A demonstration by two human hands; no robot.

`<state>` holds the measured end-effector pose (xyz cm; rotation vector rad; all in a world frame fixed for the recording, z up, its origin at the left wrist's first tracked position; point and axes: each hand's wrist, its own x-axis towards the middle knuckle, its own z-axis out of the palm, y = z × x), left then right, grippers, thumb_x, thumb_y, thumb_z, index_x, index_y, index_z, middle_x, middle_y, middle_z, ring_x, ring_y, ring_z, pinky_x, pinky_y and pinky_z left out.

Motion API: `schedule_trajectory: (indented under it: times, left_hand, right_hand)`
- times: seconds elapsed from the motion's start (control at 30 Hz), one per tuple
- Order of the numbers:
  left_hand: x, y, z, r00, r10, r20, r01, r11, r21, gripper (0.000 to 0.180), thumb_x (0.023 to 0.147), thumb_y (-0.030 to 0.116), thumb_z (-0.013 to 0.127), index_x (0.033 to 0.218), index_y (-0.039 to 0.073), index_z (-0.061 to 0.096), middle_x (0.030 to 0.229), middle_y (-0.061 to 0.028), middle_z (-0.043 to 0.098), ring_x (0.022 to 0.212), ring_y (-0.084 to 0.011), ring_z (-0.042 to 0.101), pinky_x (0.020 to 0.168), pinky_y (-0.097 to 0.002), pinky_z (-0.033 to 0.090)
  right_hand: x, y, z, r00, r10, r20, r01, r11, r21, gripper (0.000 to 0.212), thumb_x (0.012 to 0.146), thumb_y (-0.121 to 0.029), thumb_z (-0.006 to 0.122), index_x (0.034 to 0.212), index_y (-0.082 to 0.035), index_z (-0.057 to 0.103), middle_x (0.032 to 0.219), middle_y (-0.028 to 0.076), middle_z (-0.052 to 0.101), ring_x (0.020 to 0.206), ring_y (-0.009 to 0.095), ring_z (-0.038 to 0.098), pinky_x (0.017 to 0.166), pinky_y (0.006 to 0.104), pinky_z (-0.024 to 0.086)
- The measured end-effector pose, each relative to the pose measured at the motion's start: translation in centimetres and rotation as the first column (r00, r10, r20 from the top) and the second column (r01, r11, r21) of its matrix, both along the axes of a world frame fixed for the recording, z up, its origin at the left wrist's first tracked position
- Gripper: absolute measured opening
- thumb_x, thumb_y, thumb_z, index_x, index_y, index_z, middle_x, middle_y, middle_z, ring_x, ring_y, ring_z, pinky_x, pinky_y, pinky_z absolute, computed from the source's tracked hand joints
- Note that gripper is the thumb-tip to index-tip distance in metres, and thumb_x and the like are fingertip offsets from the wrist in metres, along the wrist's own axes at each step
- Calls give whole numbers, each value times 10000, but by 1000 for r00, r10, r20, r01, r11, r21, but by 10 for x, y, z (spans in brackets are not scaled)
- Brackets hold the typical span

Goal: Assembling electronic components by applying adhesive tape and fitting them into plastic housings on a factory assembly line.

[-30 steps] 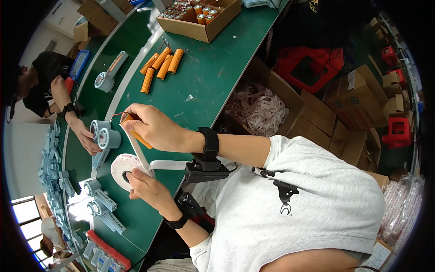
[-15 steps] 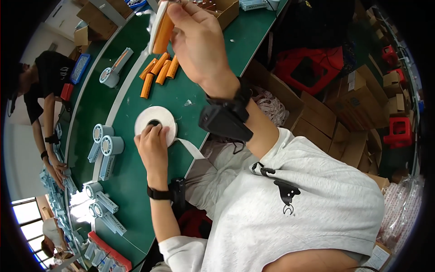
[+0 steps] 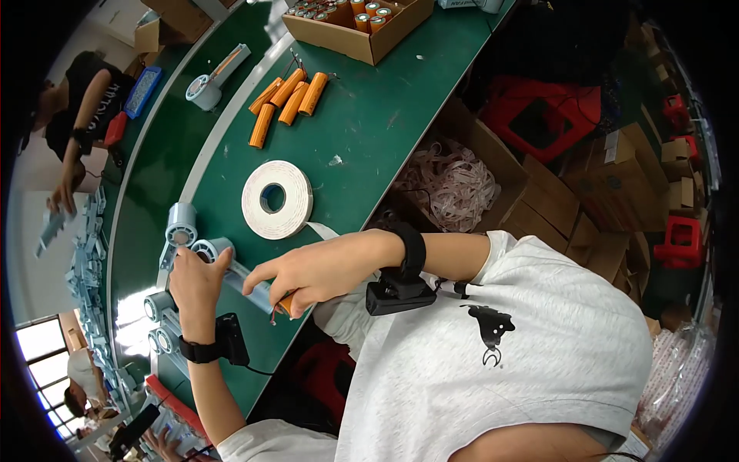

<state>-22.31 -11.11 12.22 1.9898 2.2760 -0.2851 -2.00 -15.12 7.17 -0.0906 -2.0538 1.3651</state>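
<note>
My left hand [image 3: 196, 285] is closed around the round head of a light-blue handheld fan [image 3: 208, 248]. The fan's handle, smeared by motion, slants toward my right hand [image 3: 327, 266]. In that hand, fingers bent, is an orange battery [image 3: 285, 305], mostly hidden, with a thin wire end poking out below. Beside my left fingers stands another light-blue fan [image 3: 182, 223]. A white roll of tape [image 3: 296, 202] lies flat just beyond both hands, its loose end running toward the table edge.
Several orange batteries [image 3: 286, 98] with wires lie beyond the tape. Farther off stands a cardboard box [image 3: 373, 46] of batteries. More fans [image 3: 159, 306] line the left. A person [image 3: 85, 108] works across the green table [image 3: 362, 131]. A carton of crumpled strips [image 3: 450, 185] sits right of the edge.
My left hand has left the tape roll and taken hold of a fan. My right hand has come down and nearer with an orange battery; the white piece seen with it no longer shows.
</note>
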Motion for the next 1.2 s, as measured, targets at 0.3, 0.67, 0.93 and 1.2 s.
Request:
schedule_trajectory:
  times: [0.3,0.67,0.93,1.2]
  left_hand:
    - [-32,-40,-26,855,-516,-53,503,799,329,312,735,166,651,964,-21,549,1161,-155,482,1118,-330,431,864,-409,396]
    - [-12,-58,-26,704,-708,-61,695,669,263,206,658,-11,648,855,39,611,1132,-78,513,1168,-332,397,921,-389,361]
    - [7,-70,-39,638,-669,382,483,734,477,158,600,-56,637,718,7,552,1027,-65,587,1127,-340,447,922,-419,347]
    - [10,-69,-38,646,-634,425,442,765,469,162,597,-47,611,659,10,473,1028,-61,588,1134,-334,442,927,-423,334]
  right_hand:
    - [-9,-30,-3,789,-250,561,120,959,259,88,726,-46,569,704,40,570,976,171,525,747,327,595,602,370,496]
    - [12,-25,-5,688,-388,613,72,877,475,99,692,-44,617,735,42,595,801,158,555,684,265,600,562,335,484]
    - [48,1,28,942,-332,39,330,903,-277,297,671,-27,666,951,55,613,900,97,603,707,154,580,622,269,477]
    - [15,0,-11,895,-445,-4,445,894,49,260,673,3,662,924,38,604,843,102,599,745,203,593,643,287,479]
